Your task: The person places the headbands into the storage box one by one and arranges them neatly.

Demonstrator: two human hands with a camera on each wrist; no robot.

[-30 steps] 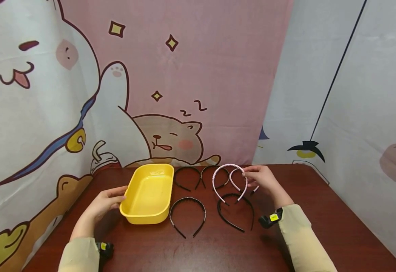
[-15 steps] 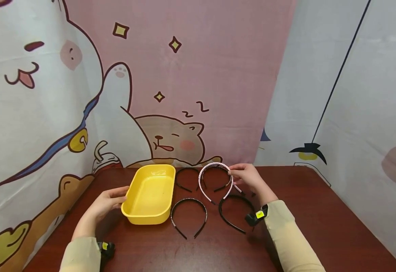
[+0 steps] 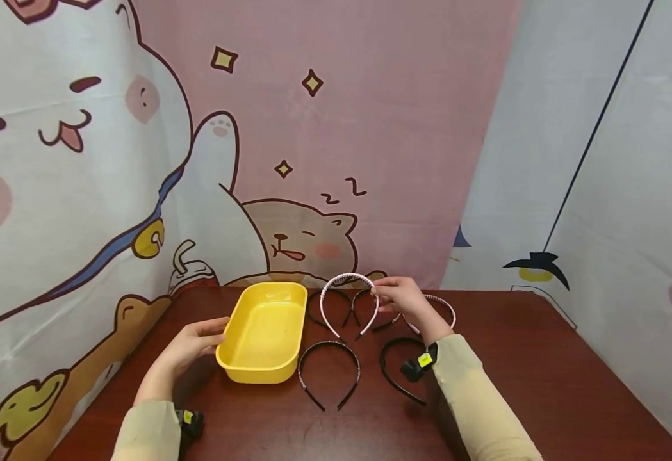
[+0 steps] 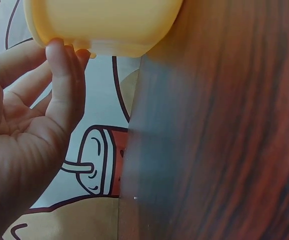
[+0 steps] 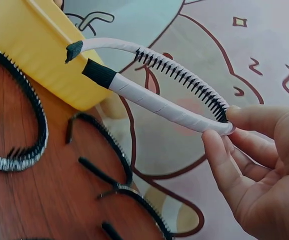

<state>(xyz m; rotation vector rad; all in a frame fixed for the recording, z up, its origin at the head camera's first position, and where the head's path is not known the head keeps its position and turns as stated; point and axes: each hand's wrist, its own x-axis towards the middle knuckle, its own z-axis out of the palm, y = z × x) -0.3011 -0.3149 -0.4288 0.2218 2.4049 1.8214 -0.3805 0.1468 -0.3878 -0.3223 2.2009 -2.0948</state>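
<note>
My left hand (image 3: 193, 344) pinches the left rim of a yellow plastic tray (image 3: 263, 336), which has nothing in it. In the left wrist view, fingertips and thumb meet at the wall of the tray (image 4: 104, 22). My right hand (image 3: 403, 302) holds a pale pink wrapped headband (image 5: 157, 106) by its side, between thumb and fingers. The headband is raised above the table, right of the tray, with its black-tipped ends hanging down. Small black teeth line its inner side. Below it lies a black headband with a silvery, sparkly band (image 3: 328, 343).
On the brown table (image 3: 543, 384), a plain black headband (image 3: 384, 368) lies near the right wrist. Another pale pink headband (image 3: 453, 313) lies behind the right hand. Dark headbands (image 5: 118, 145) lie along the back, overlapped by the raised one. A cartoon-printed cloth (image 3: 405, 128) hangs behind.
My right hand has carried the pale pink headband left, closer to the tray, uncovering the other pink one. My left hand keeps its hold on the tray. The head view has turned slightly left.
</note>
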